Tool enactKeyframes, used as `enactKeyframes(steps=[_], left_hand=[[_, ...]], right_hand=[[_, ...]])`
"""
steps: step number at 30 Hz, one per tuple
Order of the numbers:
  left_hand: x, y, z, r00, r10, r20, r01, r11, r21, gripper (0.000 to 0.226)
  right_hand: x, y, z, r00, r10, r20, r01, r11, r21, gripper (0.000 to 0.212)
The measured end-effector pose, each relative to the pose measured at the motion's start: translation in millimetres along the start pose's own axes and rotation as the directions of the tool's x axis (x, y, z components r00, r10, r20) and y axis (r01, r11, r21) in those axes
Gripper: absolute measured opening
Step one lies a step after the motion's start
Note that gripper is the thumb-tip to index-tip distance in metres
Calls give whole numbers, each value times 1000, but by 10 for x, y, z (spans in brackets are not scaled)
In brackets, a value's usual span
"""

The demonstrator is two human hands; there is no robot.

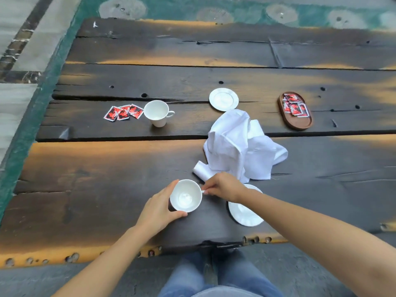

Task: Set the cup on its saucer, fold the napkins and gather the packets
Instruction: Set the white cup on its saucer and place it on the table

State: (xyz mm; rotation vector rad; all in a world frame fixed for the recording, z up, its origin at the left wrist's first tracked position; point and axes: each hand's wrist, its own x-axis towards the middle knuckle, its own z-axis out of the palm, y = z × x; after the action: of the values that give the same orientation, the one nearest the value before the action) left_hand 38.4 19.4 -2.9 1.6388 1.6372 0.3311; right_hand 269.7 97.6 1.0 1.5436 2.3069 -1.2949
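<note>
A white cup (pixel 186 198) stands on the dark wooden table near the front edge. My left hand (pixel 159 207) wraps its left side, and my right hand (pixel 222 186) pinches its handle. Just right of the cup lies a white saucer (pixel 244 213), partly under my right forearm. A second white cup (pixel 157 112) stands further back, with several red packets (pixel 123 112) loose to its left. A second saucer (pixel 224 99) lies behind crumpled white napkins (pixel 237 146). An oval wooden tray (pixel 299 123) at the right holds more red packets (pixel 294 105).
The plank table (pixel 107 168) has gaps and knot holes between its boards. Its front edge runs just above my knees. A green patterned carpet (pixel 42 86) borders the table at the left and the back.
</note>
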Motion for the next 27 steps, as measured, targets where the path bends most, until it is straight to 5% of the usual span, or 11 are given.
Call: enactKeyframes(steps=[15, 27], left_hand=[[98, 974, 887, 968, 176, 178, -177, 984, -9, 89], [310, 1207, 1173, 967, 134, 218, -138, 990, 3, 95]], right_hand=[[-1126, 1017, -295, 984, 177, -37, -175, 983, 57, 9], [-1223, 1362, -356, 970, 220, -99, -212, 973, 86, 14]])
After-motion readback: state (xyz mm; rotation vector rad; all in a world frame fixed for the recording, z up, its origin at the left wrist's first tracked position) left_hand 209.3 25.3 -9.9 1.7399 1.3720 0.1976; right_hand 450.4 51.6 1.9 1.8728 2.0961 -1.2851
